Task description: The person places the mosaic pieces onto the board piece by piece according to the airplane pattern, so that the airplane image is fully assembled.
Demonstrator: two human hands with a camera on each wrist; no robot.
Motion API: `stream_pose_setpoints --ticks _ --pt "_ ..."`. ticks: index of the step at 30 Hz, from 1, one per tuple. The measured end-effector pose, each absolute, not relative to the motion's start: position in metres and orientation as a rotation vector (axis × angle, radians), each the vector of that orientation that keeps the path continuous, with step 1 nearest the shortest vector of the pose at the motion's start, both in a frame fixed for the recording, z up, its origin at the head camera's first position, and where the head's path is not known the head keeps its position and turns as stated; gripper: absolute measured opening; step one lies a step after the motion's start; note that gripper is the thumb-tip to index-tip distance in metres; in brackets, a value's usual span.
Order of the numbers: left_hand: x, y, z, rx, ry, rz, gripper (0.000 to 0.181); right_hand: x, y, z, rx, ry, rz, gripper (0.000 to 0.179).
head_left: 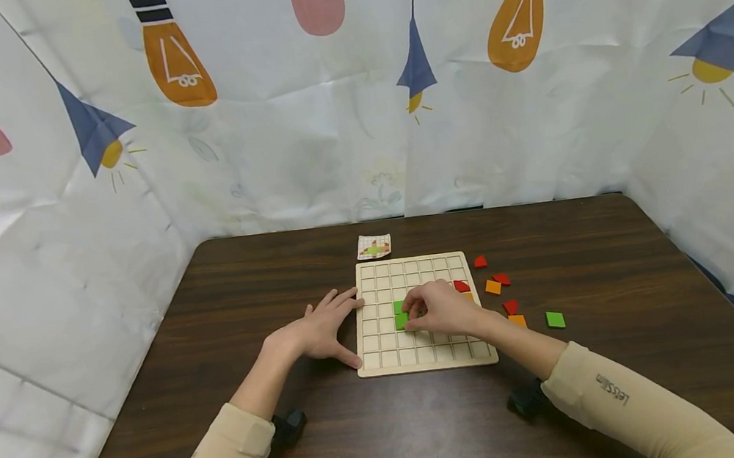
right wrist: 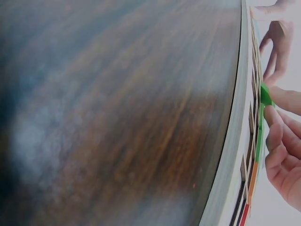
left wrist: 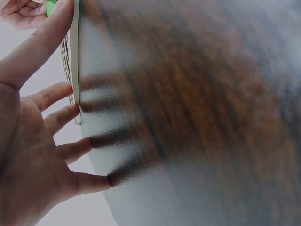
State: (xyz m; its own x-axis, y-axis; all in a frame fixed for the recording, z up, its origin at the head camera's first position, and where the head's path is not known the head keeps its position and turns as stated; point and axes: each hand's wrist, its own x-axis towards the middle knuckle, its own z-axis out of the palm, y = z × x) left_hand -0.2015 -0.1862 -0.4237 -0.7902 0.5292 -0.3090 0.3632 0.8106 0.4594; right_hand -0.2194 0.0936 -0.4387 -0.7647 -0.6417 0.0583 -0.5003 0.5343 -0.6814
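Left hand (head_left: 320,331): fingers spread straight, thumb at the near-left corner of the wooden grid board (head_left: 389,359), index and middle fingertips at its left edge, other two on the tabletop (head_left: 265,268). Right hand (head_left: 444,308): thumb and finger pinch a green tile (right wrist: 265,95), tilted, left of board centre. Red piece (head_left: 461,286) on the board's right side, orange piece (head_left: 469,297) just nearer, partly hidden. Loose red, orange and green pieces lie right of the board; pattern card (head_left: 374,247) beyond its far edge.
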Motion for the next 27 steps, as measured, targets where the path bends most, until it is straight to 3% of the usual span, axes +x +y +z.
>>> stream_pose_setpoints --ticks 11,27 --pt "-0.202 -0.187 -0.424 0.666 2.568 0.514 0.104 -0.219 0.096 -0.436 -0.974 2.557 -1.064 0.026" --pt "-0.202 -0.188 -0.423 0.673 2.562 0.532 0.104 -0.226 0.123 -0.436 -0.927 2.594 -1.09 0.019"
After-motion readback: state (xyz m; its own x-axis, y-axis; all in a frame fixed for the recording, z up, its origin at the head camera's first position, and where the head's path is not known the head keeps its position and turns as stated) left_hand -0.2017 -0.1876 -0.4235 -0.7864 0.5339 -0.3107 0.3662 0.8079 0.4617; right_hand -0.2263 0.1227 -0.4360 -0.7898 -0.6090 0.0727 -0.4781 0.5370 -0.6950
